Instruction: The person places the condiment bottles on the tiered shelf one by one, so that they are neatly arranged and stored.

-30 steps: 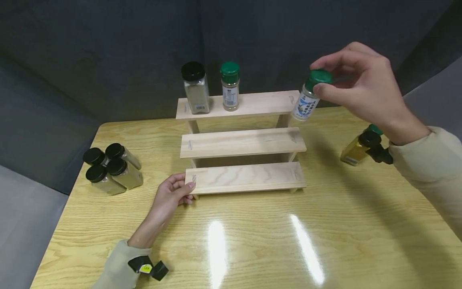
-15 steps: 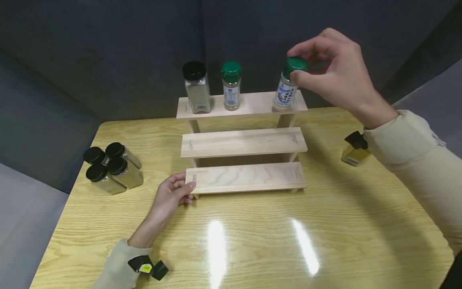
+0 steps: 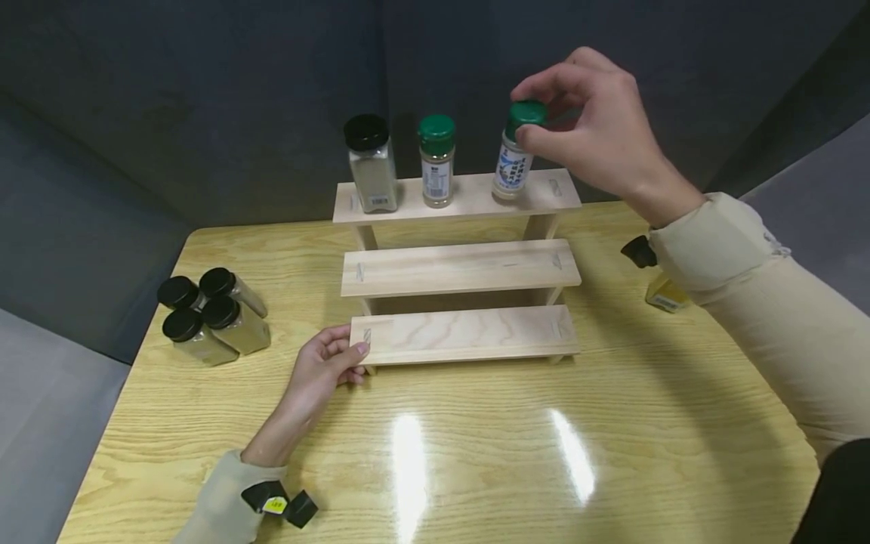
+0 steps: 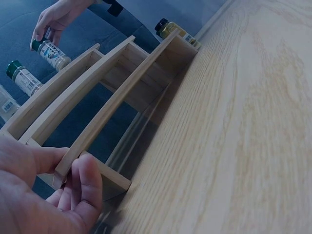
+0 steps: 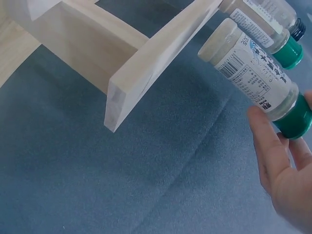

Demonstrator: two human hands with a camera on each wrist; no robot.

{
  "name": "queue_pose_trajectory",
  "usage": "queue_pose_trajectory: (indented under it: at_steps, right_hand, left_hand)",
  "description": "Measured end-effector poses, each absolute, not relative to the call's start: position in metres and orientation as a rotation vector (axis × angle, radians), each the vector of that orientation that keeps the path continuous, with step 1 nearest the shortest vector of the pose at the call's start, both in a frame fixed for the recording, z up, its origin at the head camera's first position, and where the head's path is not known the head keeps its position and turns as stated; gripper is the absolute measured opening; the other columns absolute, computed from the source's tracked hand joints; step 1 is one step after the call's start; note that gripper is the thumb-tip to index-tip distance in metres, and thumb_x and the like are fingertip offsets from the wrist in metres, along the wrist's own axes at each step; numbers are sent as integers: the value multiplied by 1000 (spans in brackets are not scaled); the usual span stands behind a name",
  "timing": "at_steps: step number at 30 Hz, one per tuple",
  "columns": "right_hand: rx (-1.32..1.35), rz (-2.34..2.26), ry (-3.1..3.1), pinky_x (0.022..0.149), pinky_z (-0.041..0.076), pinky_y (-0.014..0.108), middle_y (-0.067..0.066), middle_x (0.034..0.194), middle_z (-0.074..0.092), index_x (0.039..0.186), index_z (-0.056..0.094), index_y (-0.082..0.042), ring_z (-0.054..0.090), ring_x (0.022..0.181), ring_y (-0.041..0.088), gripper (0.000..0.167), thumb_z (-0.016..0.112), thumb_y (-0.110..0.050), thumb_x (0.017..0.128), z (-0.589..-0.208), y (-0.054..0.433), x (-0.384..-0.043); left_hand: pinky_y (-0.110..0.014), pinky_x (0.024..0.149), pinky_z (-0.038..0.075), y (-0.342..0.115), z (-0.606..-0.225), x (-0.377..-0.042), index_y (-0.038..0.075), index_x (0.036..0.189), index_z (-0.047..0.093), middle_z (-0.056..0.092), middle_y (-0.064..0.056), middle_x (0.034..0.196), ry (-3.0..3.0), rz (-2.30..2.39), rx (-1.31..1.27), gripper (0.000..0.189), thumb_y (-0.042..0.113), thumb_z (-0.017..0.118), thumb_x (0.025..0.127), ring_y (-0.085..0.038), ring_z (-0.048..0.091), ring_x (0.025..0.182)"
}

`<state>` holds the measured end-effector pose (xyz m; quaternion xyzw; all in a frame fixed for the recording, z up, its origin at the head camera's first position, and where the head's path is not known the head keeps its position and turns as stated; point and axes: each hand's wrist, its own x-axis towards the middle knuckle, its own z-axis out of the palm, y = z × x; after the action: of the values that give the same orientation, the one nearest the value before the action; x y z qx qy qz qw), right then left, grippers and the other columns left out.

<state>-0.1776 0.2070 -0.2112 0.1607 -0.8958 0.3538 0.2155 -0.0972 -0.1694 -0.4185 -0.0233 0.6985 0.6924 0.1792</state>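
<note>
Dark cloth [image 3: 503, 45] backs a wood-grain table [image 3: 476, 423]. By the head view, a 3-step wooden rack [image 3: 458, 268] stands there; at its 1 o'clock, the right hand [image 3: 598, 121] pinches a green-capped jar [image 3: 513, 170] by the cap, at the top shelf [image 3: 472, 195]. A 2nd green-topped jar [image 3: 436, 177] stands at 12, a black-topped jar [image 3: 372, 177] at 11, 4 dark-lidded jars [image 3: 223, 313] at 9, and a yellow jar [image 3: 664, 295] at 3. By the left wrist view, the left hand [image 4: 39, 209] grips the bottom shelf [image 4: 119, 95] at its end. By the right wrist view, the held jar's barcode [image 5: 231, 66] shows; I cannot tell whether its base touches wood.
</note>
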Motion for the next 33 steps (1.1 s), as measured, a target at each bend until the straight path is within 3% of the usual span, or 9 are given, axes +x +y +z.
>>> queue_pose_trajectory:
  at_steps: [33]
  right_hand:
    - [406,989,-2531,88,56,16,-4,113,52,133,76,-4,60,98,8,36,79,-11,97,-218,209,-178]
  left_hand:
    - [-23,69,62,-168,-417,-95,-12,148,48,67,-9,101,1950,1967,-31,43,-2,64,109,-13,66,79]
